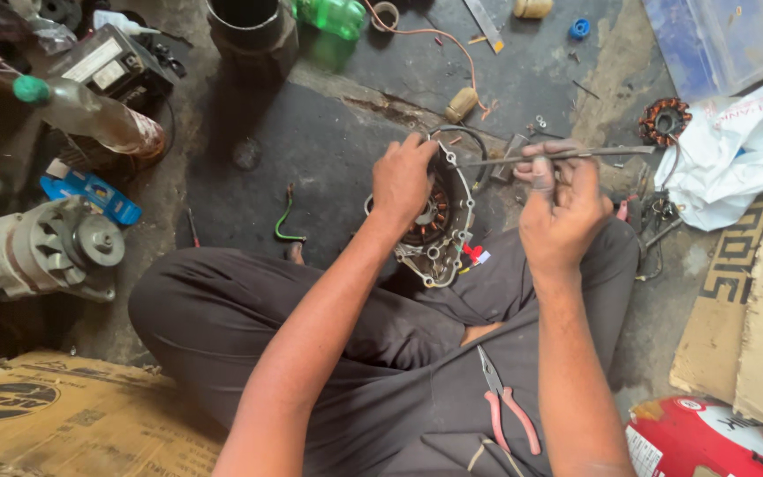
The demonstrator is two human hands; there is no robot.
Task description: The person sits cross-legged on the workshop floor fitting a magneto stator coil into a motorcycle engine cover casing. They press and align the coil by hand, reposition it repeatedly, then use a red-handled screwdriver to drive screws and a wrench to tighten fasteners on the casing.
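I sit cross-legged on the floor. My left hand (404, 179) grips the top edge of a round metal motor part with copper windings (440, 231), propped upright on my leg. My right hand (560, 205) holds a long thin metal tool (547, 157) level, its tip against the part's upper rim. Red and white wires (475, 255) hang from the part's right side. A pair of pink-handled pliers (507, 405) lies on my lap.
An alternator-like unit (46, 249) lies at left beside a bottle (90, 117) and a blue object (92, 194). A second copper-wound coil (663, 120) and a white plastic bag (739, 150) are at right. Cardboard (55, 415) lies front left, a red can (708, 439) front right.
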